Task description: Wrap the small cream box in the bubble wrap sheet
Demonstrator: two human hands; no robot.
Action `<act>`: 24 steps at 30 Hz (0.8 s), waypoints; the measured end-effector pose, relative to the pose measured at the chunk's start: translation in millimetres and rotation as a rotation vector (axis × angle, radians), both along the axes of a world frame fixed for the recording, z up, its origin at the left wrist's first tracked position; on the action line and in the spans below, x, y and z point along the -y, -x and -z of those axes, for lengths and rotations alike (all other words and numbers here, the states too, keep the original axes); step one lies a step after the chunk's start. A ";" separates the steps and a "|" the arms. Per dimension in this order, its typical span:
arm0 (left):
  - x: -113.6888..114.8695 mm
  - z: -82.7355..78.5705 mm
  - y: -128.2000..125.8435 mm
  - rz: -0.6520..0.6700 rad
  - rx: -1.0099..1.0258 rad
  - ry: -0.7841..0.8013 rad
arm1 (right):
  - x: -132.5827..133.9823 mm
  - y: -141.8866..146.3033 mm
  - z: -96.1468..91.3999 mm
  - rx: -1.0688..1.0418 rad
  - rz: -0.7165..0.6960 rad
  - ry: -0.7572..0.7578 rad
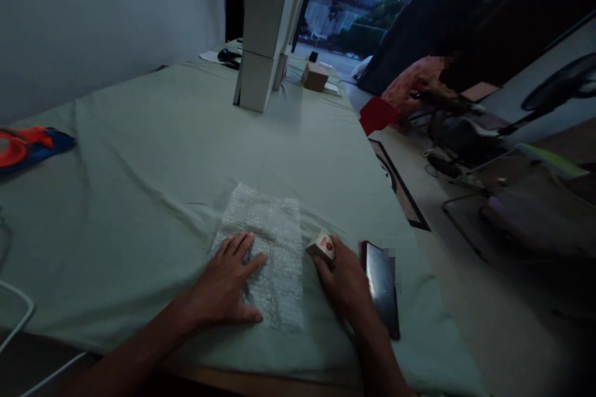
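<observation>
A sheet of clear bubble wrap [279, 260] lies flat on the table in front of me. My left hand [228, 282] rests on its left side, palm down with the fingers spread. Just right of the sheet, my right hand [342, 276] grips a small box [321, 247], pale with red print on its side. Thumb and fingers close around the near and right sides of the box. Beside my right wrist lies a smartphone [382, 285] with a dark screen and a red edge.
A pale green cloth [162, 136] covers the table. Tall white boxes [263, 31] stand toward the back, with a brown carton [315, 76] behind. An orange and blue item [32, 146] lies at left, near a white cable [23, 304]. Beyond the right edge a person [414, 87] sits.
</observation>
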State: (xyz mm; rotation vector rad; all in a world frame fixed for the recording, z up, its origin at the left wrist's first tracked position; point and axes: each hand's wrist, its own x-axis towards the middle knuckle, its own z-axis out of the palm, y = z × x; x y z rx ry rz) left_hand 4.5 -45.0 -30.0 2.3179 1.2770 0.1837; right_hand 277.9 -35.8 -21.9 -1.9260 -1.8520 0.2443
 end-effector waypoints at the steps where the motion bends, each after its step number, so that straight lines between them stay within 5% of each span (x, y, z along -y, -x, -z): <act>1: 0.0 -1.3 -0.8 0.001 -0.015 0.002 | 0.7 -4.8 3.5 0.071 -0.012 0.002; 7: 1.0 -1.6 -1.5 0.002 -0.013 -0.024 | 18.2 12.2 -24.7 0.199 -0.097 -0.233; 11: 1.3 0.8 -0.4 0.003 -0.002 -0.036 | 21.0 66.6 -46.1 0.106 -0.440 -0.228; 13: 1.1 -0.6 -1.3 0.003 -0.010 -0.031 | 14.3 89.6 -44.1 0.157 -0.604 -0.100; 16: 1.0 -4.4 -3.7 0.007 -0.034 -0.011 | 4.2 101.0 -31.2 0.326 -0.628 0.069; 24: 0.5 -4.7 -1.2 0.006 -0.008 -0.048 | 9.1 65.4 -11.2 0.401 -0.548 0.111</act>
